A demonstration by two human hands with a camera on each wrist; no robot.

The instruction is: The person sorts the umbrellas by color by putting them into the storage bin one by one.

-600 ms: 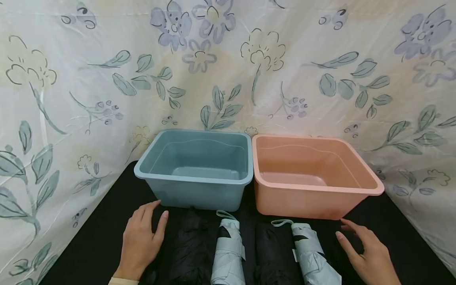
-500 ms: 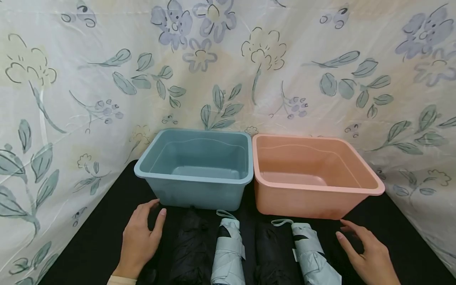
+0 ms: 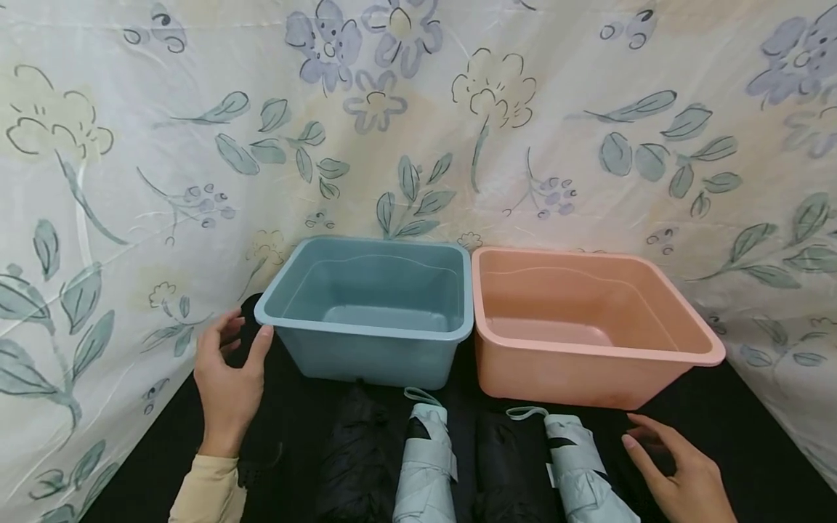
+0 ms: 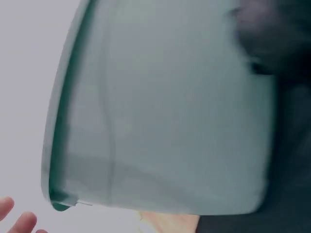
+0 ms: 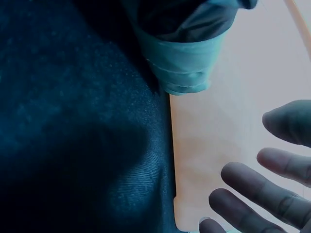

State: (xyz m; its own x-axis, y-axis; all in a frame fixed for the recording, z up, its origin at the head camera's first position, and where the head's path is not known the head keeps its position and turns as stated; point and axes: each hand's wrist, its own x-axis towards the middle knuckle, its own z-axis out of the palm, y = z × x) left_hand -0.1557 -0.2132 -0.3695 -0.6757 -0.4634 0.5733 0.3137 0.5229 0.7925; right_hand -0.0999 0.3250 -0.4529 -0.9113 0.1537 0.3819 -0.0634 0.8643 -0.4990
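My left hand, fingers loosely bent and holding nothing, is raised beside the front left corner of the blue plastic bin; its thumb tip is right at the rim. In the left wrist view the bin's wall spans the picture, with fingertips at the lower left. My right hand is low at the right, fingers relaxed, in front of the orange bin. Left of it lies a folded pale blue umbrella, whose end shows in the right wrist view. Both bins hold nothing.
Side by side before the bins lie a black folded umbrella, a second pale blue umbrella with a wrist loop, and another black one. Black cloth covers the table. A floral curtain hangs close behind the bins.
My left hand has moved up and left, from the table in front of the blue bin to beside its rim corner. The right hand stays nearly in place. The head view has shifted slightly.
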